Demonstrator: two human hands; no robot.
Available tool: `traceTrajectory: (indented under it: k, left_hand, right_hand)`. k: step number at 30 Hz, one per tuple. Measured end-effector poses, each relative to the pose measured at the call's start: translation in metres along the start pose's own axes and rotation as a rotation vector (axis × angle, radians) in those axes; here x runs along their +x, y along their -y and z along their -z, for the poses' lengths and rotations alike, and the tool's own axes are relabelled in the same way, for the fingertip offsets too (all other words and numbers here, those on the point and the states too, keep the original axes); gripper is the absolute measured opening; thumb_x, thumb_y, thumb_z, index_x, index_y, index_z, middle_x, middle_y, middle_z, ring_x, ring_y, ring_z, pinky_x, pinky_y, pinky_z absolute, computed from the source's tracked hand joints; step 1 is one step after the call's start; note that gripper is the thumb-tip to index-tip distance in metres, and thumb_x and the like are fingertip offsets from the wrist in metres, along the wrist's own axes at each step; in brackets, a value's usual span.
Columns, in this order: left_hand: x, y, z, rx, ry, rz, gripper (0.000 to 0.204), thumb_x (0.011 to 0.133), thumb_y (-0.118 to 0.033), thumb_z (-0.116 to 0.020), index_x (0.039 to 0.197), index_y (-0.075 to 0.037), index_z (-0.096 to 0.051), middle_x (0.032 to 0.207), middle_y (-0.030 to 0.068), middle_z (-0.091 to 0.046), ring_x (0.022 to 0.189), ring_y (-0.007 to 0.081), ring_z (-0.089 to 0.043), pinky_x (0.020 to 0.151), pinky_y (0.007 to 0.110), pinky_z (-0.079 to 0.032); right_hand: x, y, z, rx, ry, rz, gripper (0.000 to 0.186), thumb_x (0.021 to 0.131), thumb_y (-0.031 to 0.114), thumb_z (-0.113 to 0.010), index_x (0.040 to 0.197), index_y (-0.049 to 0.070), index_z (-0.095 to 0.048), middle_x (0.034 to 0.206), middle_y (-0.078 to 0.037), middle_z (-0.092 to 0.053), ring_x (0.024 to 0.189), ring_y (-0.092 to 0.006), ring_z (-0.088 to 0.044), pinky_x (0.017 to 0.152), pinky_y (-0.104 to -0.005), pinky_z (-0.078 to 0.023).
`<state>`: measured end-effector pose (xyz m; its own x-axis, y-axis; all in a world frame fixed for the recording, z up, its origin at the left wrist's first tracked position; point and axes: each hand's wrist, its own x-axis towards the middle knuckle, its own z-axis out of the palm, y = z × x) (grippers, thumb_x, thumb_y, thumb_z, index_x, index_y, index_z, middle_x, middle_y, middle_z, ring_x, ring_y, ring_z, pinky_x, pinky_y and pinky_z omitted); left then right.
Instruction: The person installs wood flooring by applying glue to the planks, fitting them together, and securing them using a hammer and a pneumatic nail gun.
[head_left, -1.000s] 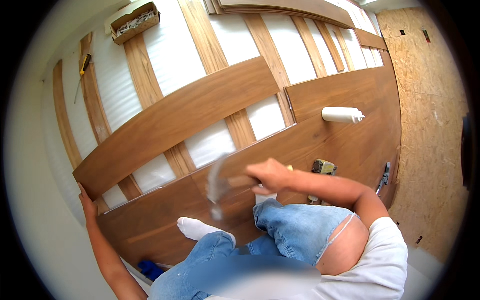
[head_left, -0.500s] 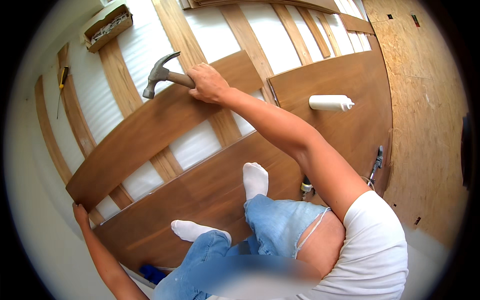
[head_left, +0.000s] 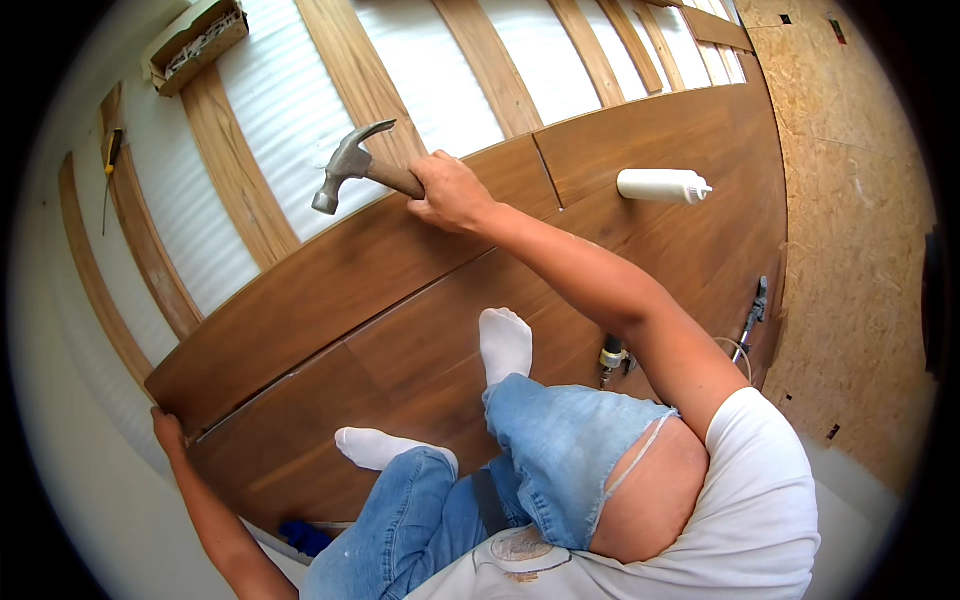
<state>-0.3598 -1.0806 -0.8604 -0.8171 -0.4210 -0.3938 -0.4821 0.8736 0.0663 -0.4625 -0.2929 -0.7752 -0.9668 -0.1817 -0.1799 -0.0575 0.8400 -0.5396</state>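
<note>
My right hand [head_left: 455, 193] is closed around the wooden handle of a claw hammer [head_left: 348, 170], its steel head pointing left. The same hand rests at the far edge of a brown floorboard [head_left: 300, 268]. At that board's left end, my left hand [head_left: 169, 430] grips the corner, with its fingertips partly hidden. The board lies alongside the laid brown flooring [head_left: 420, 340], with a thin dark gap between them. Its right end is close to the end of another laid board [head_left: 640, 145].
A white squeeze bottle [head_left: 662, 186] lies on the flooring. Wooden battens [head_left: 235, 165] cross white foam sheeting [head_left: 440, 70] beyond. Far left are a screwdriver [head_left: 112, 155] and an open cardboard box [head_left: 195, 45] of small pieces. Tools lie at right, including a metal-tipped one [head_left: 612, 355].
The floorboard has come toward me and right, from lying askew over the battens to lying along the laid flooring. My right hand and the hammer moved right and nearer with it.
</note>
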Motion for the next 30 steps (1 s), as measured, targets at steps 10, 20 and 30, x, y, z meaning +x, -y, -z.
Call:
traceTrajectory:
  k: [10, 20, 30]
  left_hand:
    - [-0.017, 0.0, -0.01, 0.092, 0.001, -0.02, 0.049, 0.089, -0.002, -0.038, 0.136, 0.006, -0.051, 0.133, 0.0337, -0.06, 0.127, 0.0509, -0.054, 0.107, 0.05, -0.044]
    - [-0.017, 0.018, -0.005, 0.12, -0.028, -0.002, 0.047, 0.092, -0.006, -0.039, 0.136, 0.001, -0.052, 0.129, 0.0304, -0.064, 0.123, 0.0488, -0.058, 0.103, 0.05, -0.047]
    - [-0.063, -0.006, 0.023, 0.084, -0.103, 0.018, 0.035, 0.095, -0.009, -0.04, 0.125, -0.003, -0.056, 0.117, 0.0259, -0.069, 0.111, 0.0494, -0.061, 0.092, 0.053, -0.049]
  right_hand:
    - [0.002, -0.006, -0.001, 0.077, -0.025, -0.049, 0.024, 0.08, 0.019, -0.072, 0.091, 0.002, -0.057, 0.093, -0.02, -0.064, 0.099, -0.0404, -0.059, 0.089, -0.0491, -0.049]
    - [0.006, -0.007, -0.007, 0.096, -0.026, -0.088, 0.026, 0.079, 0.017, -0.074, 0.092, 0.001, -0.059, 0.095, -0.023, -0.062, 0.097, -0.0416, -0.059, 0.086, -0.0496, -0.05]
    - [0.002, -0.006, -0.006, 0.036, -0.068, -0.079, 0.023, 0.081, 0.012, -0.07, 0.098, 0.001, -0.061, 0.096, -0.02, -0.06, 0.094, -0.0391, -0.057, 0.084, -0.046, -0.048]
